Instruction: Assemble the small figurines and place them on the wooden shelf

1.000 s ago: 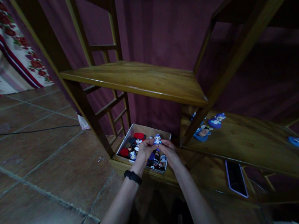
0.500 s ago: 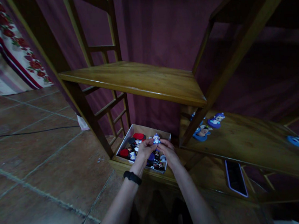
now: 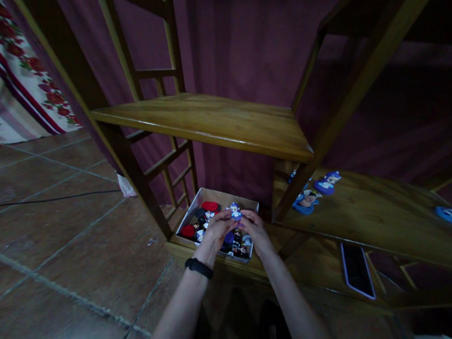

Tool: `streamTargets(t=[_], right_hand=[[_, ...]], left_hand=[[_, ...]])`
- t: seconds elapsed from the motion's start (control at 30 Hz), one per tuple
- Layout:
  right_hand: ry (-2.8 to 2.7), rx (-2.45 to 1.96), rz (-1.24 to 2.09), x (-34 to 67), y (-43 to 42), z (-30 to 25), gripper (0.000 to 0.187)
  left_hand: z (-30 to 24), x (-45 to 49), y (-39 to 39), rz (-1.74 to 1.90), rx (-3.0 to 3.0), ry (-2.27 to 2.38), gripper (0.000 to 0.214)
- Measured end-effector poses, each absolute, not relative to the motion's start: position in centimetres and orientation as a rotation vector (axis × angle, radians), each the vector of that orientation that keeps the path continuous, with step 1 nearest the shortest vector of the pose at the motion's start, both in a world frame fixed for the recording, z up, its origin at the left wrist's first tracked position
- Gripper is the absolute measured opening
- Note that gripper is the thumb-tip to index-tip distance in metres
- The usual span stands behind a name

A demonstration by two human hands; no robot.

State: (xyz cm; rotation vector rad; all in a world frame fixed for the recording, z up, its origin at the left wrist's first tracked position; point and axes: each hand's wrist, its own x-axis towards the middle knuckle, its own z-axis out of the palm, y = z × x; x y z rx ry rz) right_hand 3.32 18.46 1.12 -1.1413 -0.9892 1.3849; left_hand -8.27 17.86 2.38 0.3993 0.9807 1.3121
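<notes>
A small purple-and-white figurine (image 3: 235,210) is held upright between my two hands, above an open white box (image 3: 228,195). My left hand (image 3: 218,229), with a black band on its wrist, grips the figurine from the left. My right hand (image 3: 254,229) closes on it from the right, with fingers near its base. Inside the box lie several more figurines (image 3: 239,243), some with black bodies, along with red round pieces (image 3: 187,230). My hands hide the middle of the box.
The box stands on the low board of a wooden shelf unit; a wooden shelf board (image 3: 205,115) juts out above it. To the right, several figurines on blue or purple bases, one a purple figurine (image 3: 328,182), stand on another board (image 3: 377,208). A purple-edged phone (image 3: 358,270) lies below.
The figurine has tilted slightly and shifted a little left between my hands. Both hands keep hold of it over the box; little else differs.
</notes>
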Motion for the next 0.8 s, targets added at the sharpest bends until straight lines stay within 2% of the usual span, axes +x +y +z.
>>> streamTargets(t=[0.8], right_hand=[[-1.010, -1.155, 1.389, 3.53, 18.63, 0.35, 0.030]], left_hand=[[1.39, -8.11, 18.00, 1.352, 0.506, 1.035, 0.045]])
